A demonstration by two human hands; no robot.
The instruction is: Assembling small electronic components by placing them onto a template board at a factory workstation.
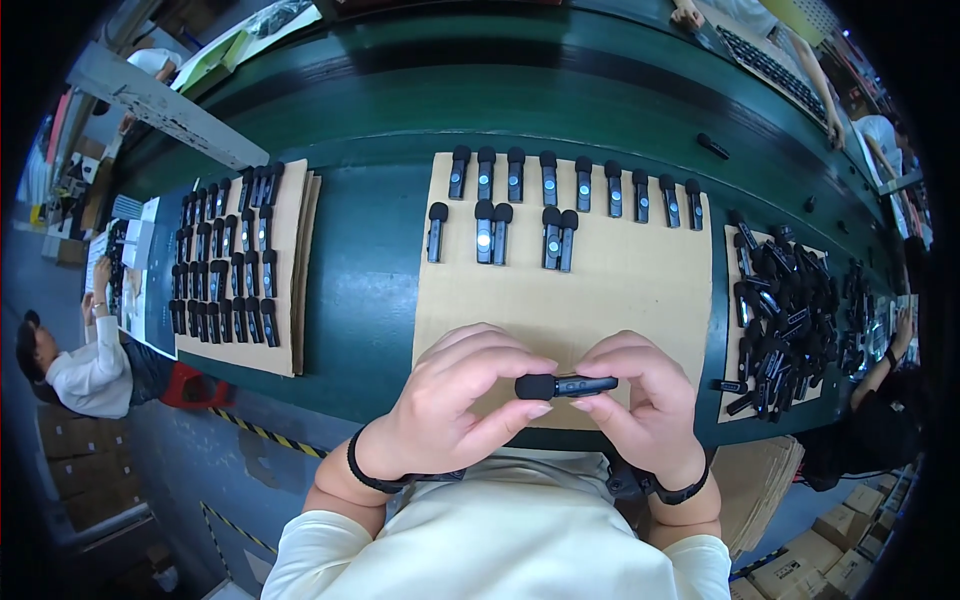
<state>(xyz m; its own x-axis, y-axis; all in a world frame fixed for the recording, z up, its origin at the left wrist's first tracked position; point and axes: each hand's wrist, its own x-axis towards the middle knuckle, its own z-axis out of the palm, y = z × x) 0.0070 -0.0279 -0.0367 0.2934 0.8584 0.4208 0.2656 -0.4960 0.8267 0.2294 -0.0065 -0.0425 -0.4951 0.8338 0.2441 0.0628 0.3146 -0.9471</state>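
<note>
A small black clip-on microphone (pixel 566 386) with a foam head lies sideways between my two hands, foam end to the left. My left hand (pixel 450 405) pinches the foam end with thumb and fingers. My right hand (pixel 645 400) grips the body end. Both hands hover over the near edge of a brown cardboard sheet (pixel 620 290). On the far part of that sheet stand two rows of the same microphones (pixel 560 195), foam heads pointing away from me.
A second cardboard sheet (pixel 285 300) at left carries several rows of microphones. A loose heap of microphones (pixel 785 320) lies on cardboard at right. All rest on a green conveyor table (pixel 365 280). Other people work at left and far right. Cartons sit lower right.
</note>
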